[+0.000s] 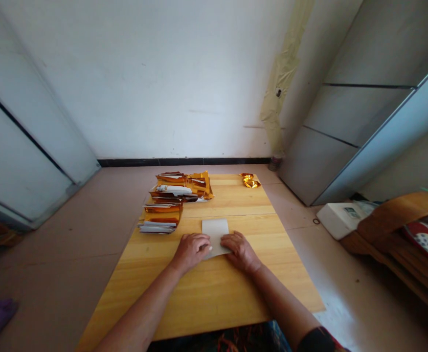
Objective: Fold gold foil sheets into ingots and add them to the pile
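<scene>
A small pale grey sheet of paper (215,228) lies on the wooden table in front of me, its near edge slightly raised. My left hand (193,249) is at its left edge, fingers curled together and thumb against the paper. On the opposite edge, my right hand (241,250) has its fingers bent over the sheet, with its thumb hidden. Left of the paper stands a bundle of shiny gold foil sheets with white paper layers (163,213). Behind that bundle is a larger pile of the same gold and white sheets (184,188).
Crumpled gold foil pieces (251,183) lie at the table's far right corner. The wooden table (214,298) reaches close to my body. A grey cabinet (331,137) stands beyond on the right, near a white box (340,219) and a wooden seat (382,234).
</scene>
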Available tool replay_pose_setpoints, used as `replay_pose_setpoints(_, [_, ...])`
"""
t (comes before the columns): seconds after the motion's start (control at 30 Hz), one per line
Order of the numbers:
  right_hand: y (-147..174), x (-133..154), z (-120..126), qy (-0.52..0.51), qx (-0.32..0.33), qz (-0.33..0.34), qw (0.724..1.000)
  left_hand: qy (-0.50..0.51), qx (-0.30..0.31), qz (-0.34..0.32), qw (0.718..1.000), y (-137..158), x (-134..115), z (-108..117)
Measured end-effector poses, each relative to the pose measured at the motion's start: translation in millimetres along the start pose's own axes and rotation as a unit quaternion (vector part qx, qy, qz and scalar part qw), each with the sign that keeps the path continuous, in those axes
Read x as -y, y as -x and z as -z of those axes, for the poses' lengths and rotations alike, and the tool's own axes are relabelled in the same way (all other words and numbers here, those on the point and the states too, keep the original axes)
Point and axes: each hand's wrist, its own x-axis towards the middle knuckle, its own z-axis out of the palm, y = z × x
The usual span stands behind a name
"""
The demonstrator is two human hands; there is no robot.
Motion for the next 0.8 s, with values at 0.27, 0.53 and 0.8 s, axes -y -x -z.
replay_pose_setpoints(0.27, [-17.4,-3.1,4.3,-0.048,-0.03,-0.104,0.993,-0.004,0.001,0.033,0.999,1.9,4.0,-3.5])
replay_pose_setpoints(0.53, [-55.6,-1.5,-8.3,0.027,-0.072,-0.306,0.949,-0.036,-0.094,0.238,0.966,-25.2,-4.1,-23.8])
replay_pose_setpoints(0.8, [-72.1,0.8,-26.5,0.229,-0.04,-0.323,0.918,-0.063,-0.164,0.204,0.963,-25.1,-4.8,-33.2])
